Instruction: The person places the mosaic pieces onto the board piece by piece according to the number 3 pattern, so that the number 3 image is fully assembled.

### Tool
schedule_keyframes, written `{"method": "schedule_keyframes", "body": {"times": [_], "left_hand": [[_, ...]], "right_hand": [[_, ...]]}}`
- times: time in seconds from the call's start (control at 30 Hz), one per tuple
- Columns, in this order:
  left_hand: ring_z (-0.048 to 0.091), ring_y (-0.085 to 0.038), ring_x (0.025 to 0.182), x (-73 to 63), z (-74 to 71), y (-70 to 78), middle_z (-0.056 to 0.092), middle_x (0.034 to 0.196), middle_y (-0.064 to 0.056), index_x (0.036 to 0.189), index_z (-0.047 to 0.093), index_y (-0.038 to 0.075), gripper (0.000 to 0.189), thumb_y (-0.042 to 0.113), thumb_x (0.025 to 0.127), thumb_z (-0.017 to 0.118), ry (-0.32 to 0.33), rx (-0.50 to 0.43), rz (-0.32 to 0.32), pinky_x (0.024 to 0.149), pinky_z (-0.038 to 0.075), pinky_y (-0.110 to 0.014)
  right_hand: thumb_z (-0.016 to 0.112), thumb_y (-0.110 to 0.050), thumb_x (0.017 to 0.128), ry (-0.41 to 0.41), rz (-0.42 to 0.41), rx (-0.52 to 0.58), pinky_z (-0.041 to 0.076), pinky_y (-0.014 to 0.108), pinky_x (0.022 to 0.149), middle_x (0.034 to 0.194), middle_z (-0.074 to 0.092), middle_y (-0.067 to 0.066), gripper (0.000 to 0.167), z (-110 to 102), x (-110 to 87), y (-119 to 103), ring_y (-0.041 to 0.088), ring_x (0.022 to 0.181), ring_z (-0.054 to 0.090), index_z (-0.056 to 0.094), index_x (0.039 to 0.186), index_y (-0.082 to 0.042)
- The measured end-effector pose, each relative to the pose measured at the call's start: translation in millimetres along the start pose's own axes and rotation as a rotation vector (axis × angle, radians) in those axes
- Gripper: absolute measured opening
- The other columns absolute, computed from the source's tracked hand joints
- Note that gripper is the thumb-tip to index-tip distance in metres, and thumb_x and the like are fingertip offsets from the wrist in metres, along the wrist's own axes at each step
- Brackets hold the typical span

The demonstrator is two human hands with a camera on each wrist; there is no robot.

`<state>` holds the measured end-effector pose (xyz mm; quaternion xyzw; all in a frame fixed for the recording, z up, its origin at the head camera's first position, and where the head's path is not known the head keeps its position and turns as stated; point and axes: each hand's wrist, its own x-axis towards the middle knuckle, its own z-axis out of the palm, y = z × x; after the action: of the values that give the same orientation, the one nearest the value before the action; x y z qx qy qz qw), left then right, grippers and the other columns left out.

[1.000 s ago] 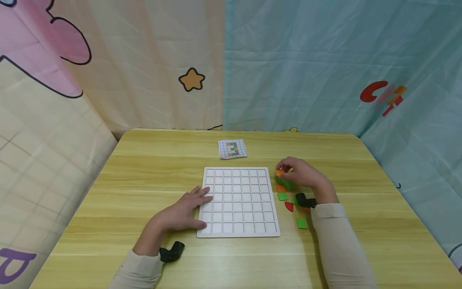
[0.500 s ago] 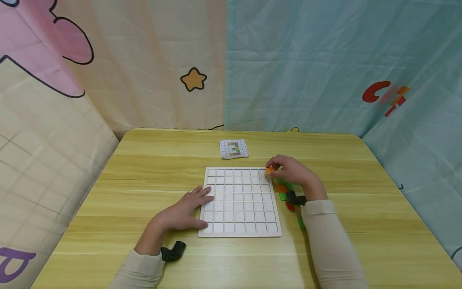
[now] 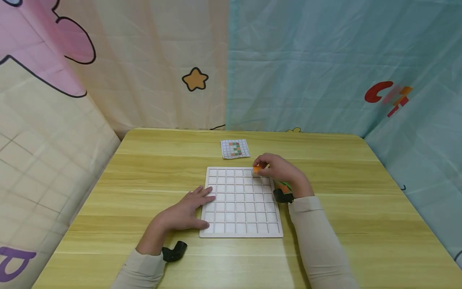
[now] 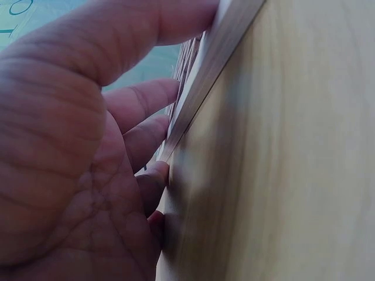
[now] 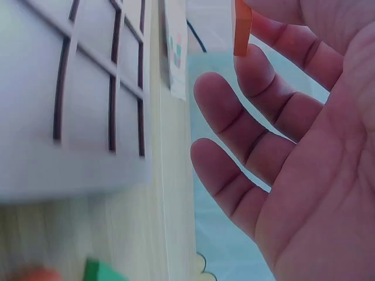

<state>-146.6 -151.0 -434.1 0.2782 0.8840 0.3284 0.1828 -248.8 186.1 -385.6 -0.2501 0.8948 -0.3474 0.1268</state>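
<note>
A white grid board (image 3: pixel 234 206) with square cells lies on the table. My left hand (image 3: pixel 185 210) rests at its left edge, fingers spread and straight, thumb and fingertips on the rim; the left wrist view shows the thumb (image 4: pixel 117 35) pressing on the board's edge. An orange square tile (image 3: pixel 257 169) is pinched between thumb and fingers of my right hand (image 3: pixel 283 170), over the board's top right cells. In the right wrist view the tile (image 5: pixel 241 29) stands on edge off the board, and the other fingers are loosely bent.
A small paper card (image 3: pixel 235 149) printed with a coloured grid pattern lies behind the board. Loose tiles (image 3: pixel 285 187), orange and green, lie right of the board, partly hidden by my right wrist. Patterned curtains (image 3: pixel 288 72) hang behind the table.
My right hand has carried the orange tile left from the loose pile to over the board's top right part. My left hand stays at the board's left edge.
</note>
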Motion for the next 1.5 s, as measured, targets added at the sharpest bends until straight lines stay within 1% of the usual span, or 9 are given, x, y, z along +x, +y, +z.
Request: {"method": "schedule_keyframes", "body": {"times": [0.2,0.37,0.57,0.67,0.87,1.03,1.2,1.4,1.5], "left_hand": [[0.004,-0.033,0.151,-0.8,-1.3,2.2,0.022,0.164,-0.005,0.150,0.044,0.009,0.079,0.025,0.081,0.079,-0.002,0.007,-0.020,0.119,0.006,-0.056],[0.004,-0.034,0.151,-1.0,-1.8,3.2,0.022,0.163,-0.006,0.150,0.044,0.008,0.079,0.026,0.081,0.079,-0.007,0.007,-0.018,0.118,0.006,-0.057],[0.004,-0.033,0.151,0.2,-1.5,3.1,0.022,0.164,-0.004,0.150,0.045,0.011,0.078,0.026,0.082,0.079,-0.009,0.012,-0.027,0.118,0.006,-0.057],[0.004,-0.031,0.151,0.4,-1.3,3.2,0.022,0.164,-0.003,0.150,0.045,0.012,0.078,0.027,0.082,0.079,-0.010,0.013,-0.035,0.119,0.007,-0.056],[0.004,-0.032,0.151,-1.3,0.4,4.1,0.023,0.163,-0.003,0.149,0.046,0.012,0.077,0.027,0.081,0.080,-0.008,-0.002,-0.044,0.118,0.007,-0.057],[0.005,-0.033,0.151,-1.8,-0.6,3.7,0.023,0.163,-0.004,0.149,0.046,0.011,0.077,0.027,0.081,0.079,-0.001,0.009,-0.034,0.118,0.007,-0.058],[0.005,-0.033,0.151,-2.0,-1.2,3.7,0.023,0.163,-0.005,0.150,0.046,0.011,0.077,0.028,0.082,0.079,-0.001,0.013,-0.029,0.118,0.007,-0.057],[0.005,-0.034,0.151,-2.1,-0.8,4.6,0.023,0.163,-0.006,0.149,0.045,0.009,0.077,0.028,0.082,0.079,-0.006,0.001,-0.023,0.118,0.007,-0.058],[0.005,-0.034,0.151,-1.9,-1.0,4.8,0.023,0.163,-0.006,0.149,0.045,0.009,0.077,0.028,0.082,0.079,-0.006,0.000,-0.024,0.118,0.006,-0.058]], "right_hand": [[0.070,-0.012,0.092,-0.019,-0.014,0.013,0.047,0.038,0.084,0.107,0.061,0.005,0.025,9.8,11.9,-9.8,0.023,0.095,0.052,0.067,0.116,-0.005],[0.070,-0.011,0.092,-0.041,-0.032,0.018,0.047,0.037,0.084,0.106,0.061,0.004,0.023,18.4,20.6,-16.7,0.022,0.095,0.052,0.067,0.114,-0.006],[0.069,-0.008,0.091,-0.049,-0.040,0.040,0.046,0.034,0.080,0.101,0.061,0.004,0.021,29.5,30.2,-23.9,0.021,0.091,0.051,0.067,0.111,-0.006],[0.069,-0.008,0.090,-0.058,-0.029,0.049,0.046,0.033,0.078,0.096,0.059,0.003,0.019,35.4,34.3,-28.8,0.021,0.089,0.051,0.068,0.109,-0.007],[0.070,-0.009,0.090,-0.082,-0.021,0.015,0.044,0.031,0.076,0.092,0.058,0.002,0.019,47.0,42.2,-32.5,0.019,0.087,0.051,0.069,0.108,-0.009],[0.072,-0.011,0.090,-0.077,-0.019,0.028,0.045,0.031,0.075,0.093,0.059,0.001,0.019,54.6,46.9,-33.7,0.019,0.084,0.051,0.069,0.108,-0.009],[0.074,-0.014,0.090,-0.074,0.015,0.033,0.046,0.031,0.076,0.098,0.062,0.000,0.017,62.1,49.2,-35.1,0.018,0.085,0.052,0.069,0.106,-0.011],[0.074,-0.013,0.089,-0.066,0.060,0.039,0.045,0.030,0.075,0.091,0.060,0.001,0.015,67.8,50.7,-30.6,0.018,0.082,0.052,0.068,0.103,-0.012],[0.074,-0.012,0.089,-0.064,0.066,0.046,0.045,0.031,0.076,0.092,0.061,0.000,0.015,68.8,51.0,-28.9,0.018,0.083,0.053,0.068,0.103,-0.011]]}}
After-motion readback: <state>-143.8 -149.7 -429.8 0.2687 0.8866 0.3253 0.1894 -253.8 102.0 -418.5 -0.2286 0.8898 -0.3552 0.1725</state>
